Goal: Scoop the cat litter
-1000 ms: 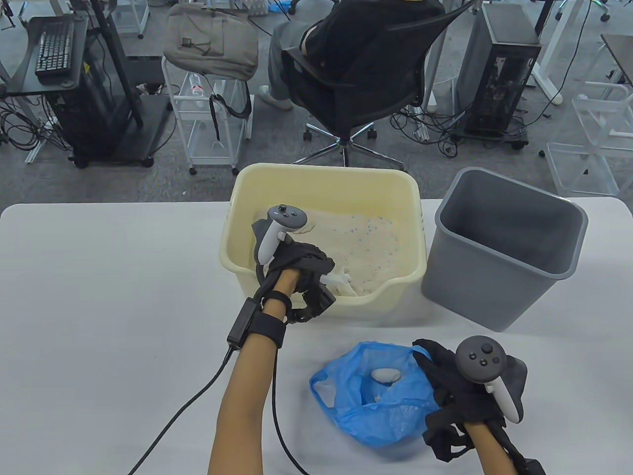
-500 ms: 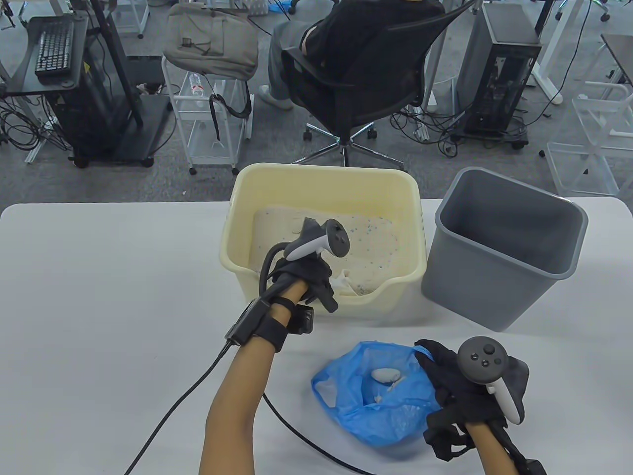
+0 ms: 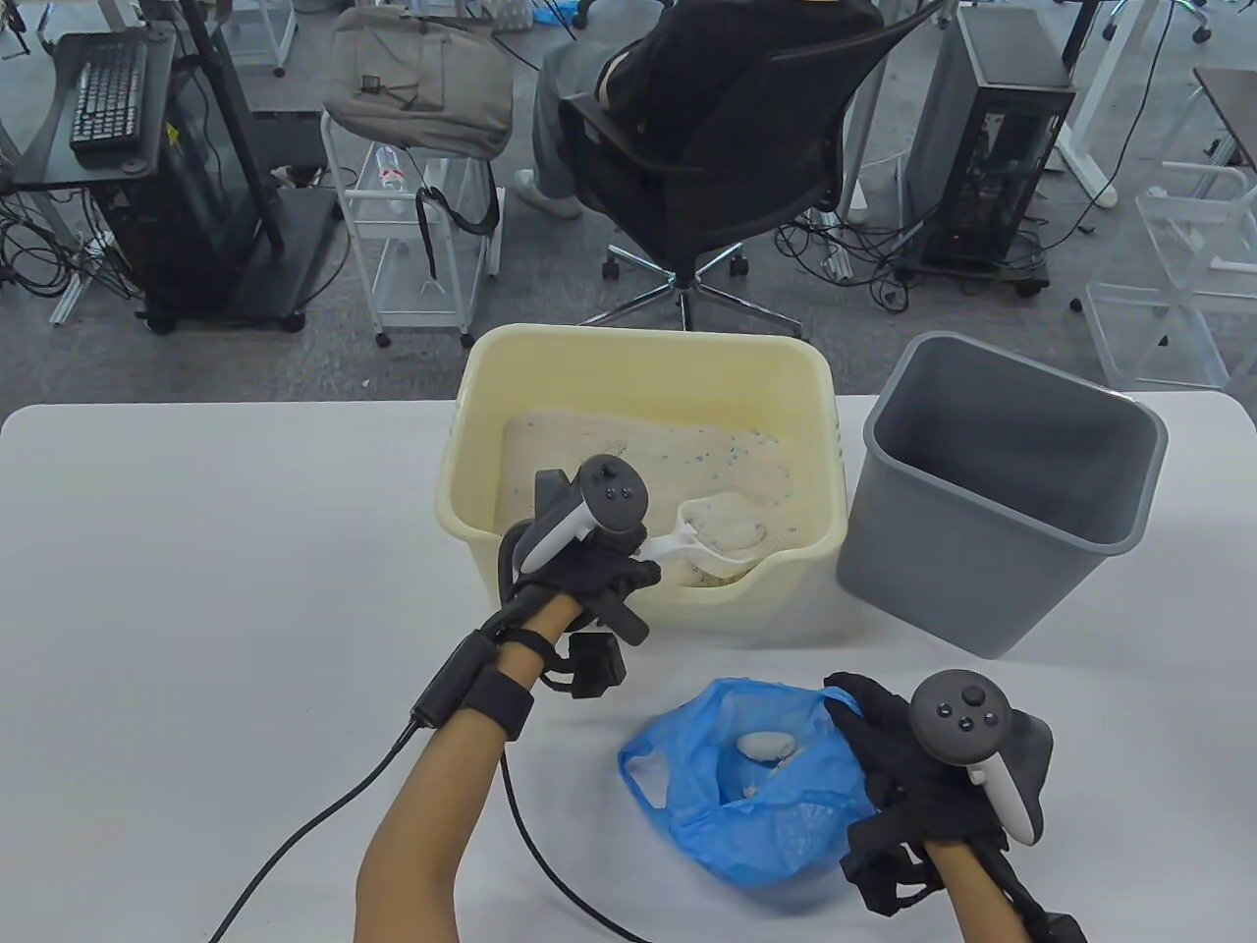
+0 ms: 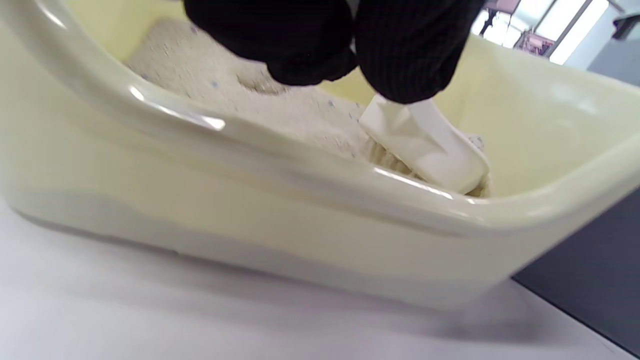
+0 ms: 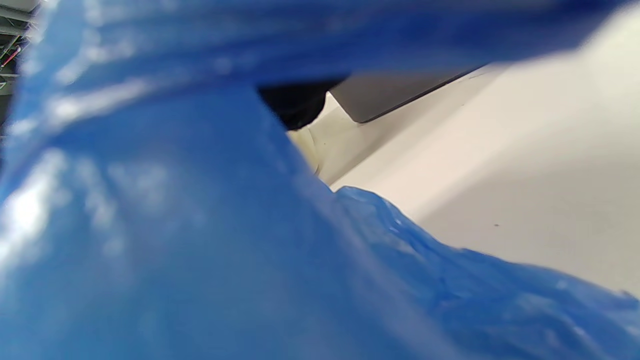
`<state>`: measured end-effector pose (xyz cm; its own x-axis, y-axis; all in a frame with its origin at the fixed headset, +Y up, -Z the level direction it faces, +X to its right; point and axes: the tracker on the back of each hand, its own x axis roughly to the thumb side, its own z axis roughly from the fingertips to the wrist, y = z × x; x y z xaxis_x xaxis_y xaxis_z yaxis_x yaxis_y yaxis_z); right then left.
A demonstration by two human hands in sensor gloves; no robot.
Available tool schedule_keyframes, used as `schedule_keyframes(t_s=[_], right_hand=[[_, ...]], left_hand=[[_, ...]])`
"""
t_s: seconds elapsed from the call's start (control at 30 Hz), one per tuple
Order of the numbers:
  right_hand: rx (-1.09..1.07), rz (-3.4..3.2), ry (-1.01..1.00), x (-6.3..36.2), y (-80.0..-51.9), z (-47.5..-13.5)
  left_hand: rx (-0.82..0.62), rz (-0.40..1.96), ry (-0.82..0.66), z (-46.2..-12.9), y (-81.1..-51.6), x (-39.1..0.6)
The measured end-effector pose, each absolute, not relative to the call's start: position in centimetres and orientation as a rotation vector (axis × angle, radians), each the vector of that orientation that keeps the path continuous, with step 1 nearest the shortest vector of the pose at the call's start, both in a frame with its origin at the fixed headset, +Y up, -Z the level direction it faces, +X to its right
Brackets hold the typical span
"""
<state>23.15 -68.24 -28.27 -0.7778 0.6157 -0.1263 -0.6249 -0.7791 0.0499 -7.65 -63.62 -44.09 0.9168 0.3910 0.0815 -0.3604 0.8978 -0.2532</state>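
- The left hand [image 3: 579, 580] in its black sensor glove sits at the near left corner of the pale yellow plastic litter tray [image 3: 643, 344], the landmark here, with its fingers [image 4: 410, 50] closed round the handle of a white plastic litter scoop [image 3: 712, 535]
- The scoop reaches from that hand toward the tray's right side; its bowl lies in the beige cat litter [image 3: 687, 467] just behind the low notch in the tray's near wall, and carries a heap of litter
- In the left wrist view the scoop [image 4: 425, 145] slants down from the gloved fingers, its end buried in the litter just inside the tray's near rim [image 4: 280, 150]
- A crumpled blue plastic bag [image 3: 751, 776] lies open on the white table [image 3: 196, 550], in front of the tray's right half and apart from it, with a pale clump [image 3: 766, 747] inside
- The right hand [image 3: 923, 776], also gloved, grips the bag's right edge and holds it open; blue film [image 5: 200, 250] fills most of the right wrist view
- A grey plastic waste bin [image 3: 1002, 491] stands just right of the tray, near it but not touching
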Motion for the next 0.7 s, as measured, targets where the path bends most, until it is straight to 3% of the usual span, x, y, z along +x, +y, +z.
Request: schedule_keyframes(t_s=[0.17, 0.27, 0.33, 0.53, 0.7], right_hand=[[-0.133, 2.471, 0.117, 23.2, -68.3, -28.3], [-0.133, 2.472, 0.105, 23.2, -68.3, -28.2], [-0.134, 2.470, 0.104, 23.2, -68.3, -28.2], [-0.120, 2.477, 0.090, 23.3, -68.2, -28.2], [-0.115, 2.471, 0.088, 23.3, -68.2, -28.1]], left_hand=[[-0.053, 0.460, 0.000, -42.4, -62.4, -10.3], [-0.010, 0.394, 0.021, -41.7, -61.7, -10.4], [0.038, 0.470, 0.115, -41.9, -61.5, -11.2], [0.040, 0.461, 0.042, -39.0, -60.5, -9.8], [0.008, 0.470, 0.139, -39.3, -60.8, -10.7]])
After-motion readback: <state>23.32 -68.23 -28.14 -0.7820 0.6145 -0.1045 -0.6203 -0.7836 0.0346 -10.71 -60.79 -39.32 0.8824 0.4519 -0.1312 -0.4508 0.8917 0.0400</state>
